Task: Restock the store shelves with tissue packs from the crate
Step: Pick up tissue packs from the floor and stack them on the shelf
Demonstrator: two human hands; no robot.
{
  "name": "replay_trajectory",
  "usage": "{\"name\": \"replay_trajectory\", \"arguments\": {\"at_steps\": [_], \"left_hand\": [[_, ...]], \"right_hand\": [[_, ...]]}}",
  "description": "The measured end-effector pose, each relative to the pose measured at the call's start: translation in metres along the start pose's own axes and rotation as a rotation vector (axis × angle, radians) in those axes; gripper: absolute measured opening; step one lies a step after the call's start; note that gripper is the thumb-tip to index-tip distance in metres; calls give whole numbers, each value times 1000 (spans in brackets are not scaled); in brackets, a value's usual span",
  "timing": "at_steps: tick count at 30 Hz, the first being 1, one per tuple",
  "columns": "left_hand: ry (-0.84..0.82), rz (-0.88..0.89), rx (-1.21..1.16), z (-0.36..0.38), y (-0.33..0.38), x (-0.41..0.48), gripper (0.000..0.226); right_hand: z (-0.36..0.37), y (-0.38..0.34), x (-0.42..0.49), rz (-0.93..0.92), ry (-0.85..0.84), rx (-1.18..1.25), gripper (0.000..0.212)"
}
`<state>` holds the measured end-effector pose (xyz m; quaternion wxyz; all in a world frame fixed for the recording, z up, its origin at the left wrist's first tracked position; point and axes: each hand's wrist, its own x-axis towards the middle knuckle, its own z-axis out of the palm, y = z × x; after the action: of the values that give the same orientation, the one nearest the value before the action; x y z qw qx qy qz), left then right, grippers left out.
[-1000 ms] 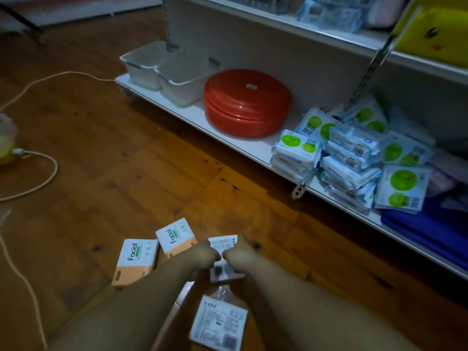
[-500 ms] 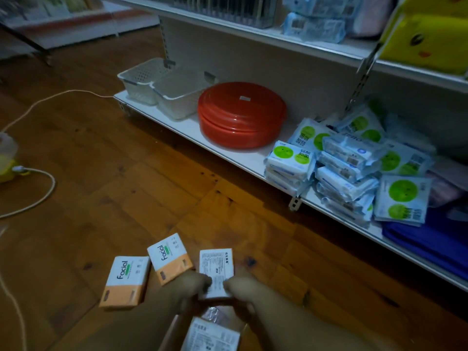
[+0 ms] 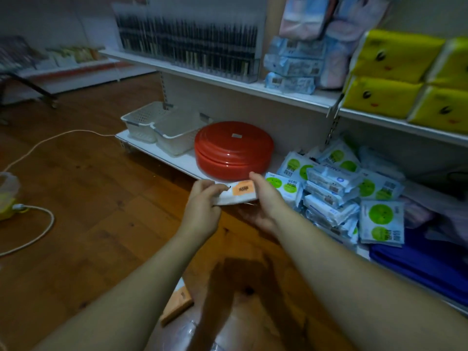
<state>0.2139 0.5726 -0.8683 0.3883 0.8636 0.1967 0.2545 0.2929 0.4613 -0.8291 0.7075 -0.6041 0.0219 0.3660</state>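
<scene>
Left hand (image 3: 202,211), right hand (image 3: 263,198) grip tissue pack (image 3: 238,196).

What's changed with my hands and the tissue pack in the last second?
The left hand and right hand raised the tissue pack from low over the floor up to the edge of the bottom shelf, before the red container. Both grip it as before. The baskets and wipe packs have not moved.

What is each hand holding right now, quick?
Left hand: closed on the left end of the tissue pack.
Right hand: closed on the right end of the same pack.
</scene>
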Motion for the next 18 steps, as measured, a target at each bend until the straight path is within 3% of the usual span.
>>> {"name": "replay_trajectory", "arguments": {"at_steps": [2,3,6,9,12,15,18], "left_hand": [[22,12,-84,-13,20,4,47],[24,28,-110,-22,34,6,48],[-14,-43,-406,-40,63,8,55],[45,-80,-640,-53,90,9,56],[123,-40,-730,-60,112,11,52],[156,20,-736,-61,131,11,53],[114,62,-767,-60,152,11,56]], "right_hand": [[2,-24,-10,-94,-36,-5,9],[-1,-33,-9,-154,-42,-8,14],[-2,-59,-20,-322,-75,11,59],[-2,-79,-29,-499,-99,-19,76],[0,-91,-39,-730,-29,-123,73],[2,-103,-58,-930,22,-205,55],[-11,-120,-81,-1081,156,-479,57]]}}
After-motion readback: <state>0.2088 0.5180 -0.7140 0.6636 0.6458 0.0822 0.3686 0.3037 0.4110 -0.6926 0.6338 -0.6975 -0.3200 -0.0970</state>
